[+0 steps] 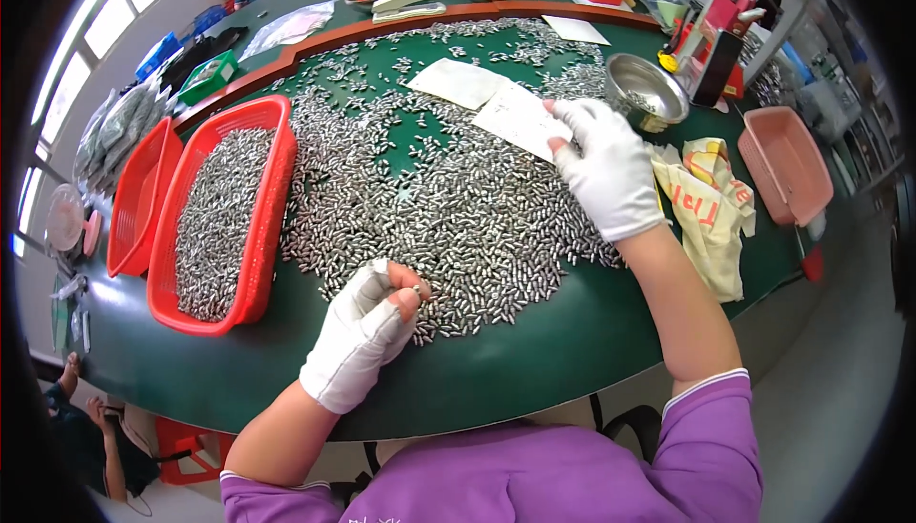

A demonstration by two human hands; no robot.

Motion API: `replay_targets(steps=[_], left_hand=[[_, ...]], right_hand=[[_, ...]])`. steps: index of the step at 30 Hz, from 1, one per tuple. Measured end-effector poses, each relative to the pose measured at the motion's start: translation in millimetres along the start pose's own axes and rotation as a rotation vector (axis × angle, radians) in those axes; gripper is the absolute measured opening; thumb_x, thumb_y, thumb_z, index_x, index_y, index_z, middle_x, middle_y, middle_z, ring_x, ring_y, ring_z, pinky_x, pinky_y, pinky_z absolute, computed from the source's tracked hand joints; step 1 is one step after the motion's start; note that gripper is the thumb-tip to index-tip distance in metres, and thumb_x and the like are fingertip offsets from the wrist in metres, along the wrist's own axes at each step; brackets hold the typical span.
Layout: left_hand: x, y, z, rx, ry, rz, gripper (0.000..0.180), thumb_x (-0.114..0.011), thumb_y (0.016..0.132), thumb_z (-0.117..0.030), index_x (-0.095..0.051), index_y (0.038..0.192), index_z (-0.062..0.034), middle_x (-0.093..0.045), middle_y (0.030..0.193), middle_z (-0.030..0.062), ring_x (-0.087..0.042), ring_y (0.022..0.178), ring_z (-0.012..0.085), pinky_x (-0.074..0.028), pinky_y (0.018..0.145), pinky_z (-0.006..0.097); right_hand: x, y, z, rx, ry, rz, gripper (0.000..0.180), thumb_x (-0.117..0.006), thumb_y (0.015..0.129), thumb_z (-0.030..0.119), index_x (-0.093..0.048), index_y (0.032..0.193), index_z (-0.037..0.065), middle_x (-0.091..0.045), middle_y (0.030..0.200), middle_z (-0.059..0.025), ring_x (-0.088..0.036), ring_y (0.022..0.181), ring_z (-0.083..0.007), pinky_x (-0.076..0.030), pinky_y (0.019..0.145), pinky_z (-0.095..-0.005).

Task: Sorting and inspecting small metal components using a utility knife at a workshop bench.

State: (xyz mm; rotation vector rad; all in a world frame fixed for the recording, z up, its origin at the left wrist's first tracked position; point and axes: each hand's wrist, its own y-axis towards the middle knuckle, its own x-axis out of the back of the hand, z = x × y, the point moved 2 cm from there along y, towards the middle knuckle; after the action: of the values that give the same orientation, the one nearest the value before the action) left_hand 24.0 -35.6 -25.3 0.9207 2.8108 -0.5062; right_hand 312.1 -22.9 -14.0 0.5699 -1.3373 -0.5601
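Observation:
Small shiny metal parts (477,237), pointed and bullet-like, lie in a wide heap over the green tabletop (477,361). My left hand (367,327), in a white glove with bare thumb and index fingertips, is closed at the heap's near edge. Between those fingertips it pinches one small metal part (417,290). My right hand (603,162), gloved the same way, grips the right edge of a white card (520,122) above the heap. A second pale card (458,82) lies just beyond, with its corner meeting the first.
At left, a red basket (277,189) full of metal parts stands beside another red basket (129,208). A steel bowl (647,84), a yellowish cloth bag (708,218) and a pink basket (787,165) are at right. A wooden rail (429,17) borders the far side.

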Motion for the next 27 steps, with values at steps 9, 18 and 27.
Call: replay_targets(steps=[9,18,27], left_hand=[[8,6,0,-0.270,0.318,-0.188,0.009,-0.064,0.093,-0.008,-0.059,0.100,-0.0048,-0.058,0.077,-0.0031,-0.049,0.066,0.0033,-0.040,0.060,0.020],[-7,-17,-5,-0.458,0.693,-0.187,0.008,-0.068,0.086,-0.001,-0.063,0.090,-0.0052,-0.052,0.066,-0.0052,-0.043,0.055,0.0026,-0.036,0.050,0.022],[-13,-62,31,-0.336,1.191,-0.289,0.010,-0.071,0.080,-0.008,-0.063,0.085,-0.0063,-0.060,0.063,0.0100,-0.059,0.053,0.0239,-0.048,0.054,0.033]], right_hand=[[47,1,-71,-0.608,-0.230,0.388,0.039,-0.066,0.085,0.050,-0.073,0.094,0.013,-0.072,0.095,-0.0129,-0.068,0.091,-0.0319,-0.052,0.080,-0.0422],[49,-35,-70,-0.655,-0.360,0.580,0.030,-0.063,0.081,0.024,-0.069,0.106,0.010,-0.069,0.111,-0.0145,-0.067,0.103,-0.0319,-0.054,0.085,-0.0430],[51,-35,-63,-0.690,-0.207,0.373,0.034,-0.061,0.078,0.025,-0.069,0.103,0.004,-0.069,0.104,-0.0219,-0.067,0.097,-0.0372,-0.053,0.086,-0.0443]])
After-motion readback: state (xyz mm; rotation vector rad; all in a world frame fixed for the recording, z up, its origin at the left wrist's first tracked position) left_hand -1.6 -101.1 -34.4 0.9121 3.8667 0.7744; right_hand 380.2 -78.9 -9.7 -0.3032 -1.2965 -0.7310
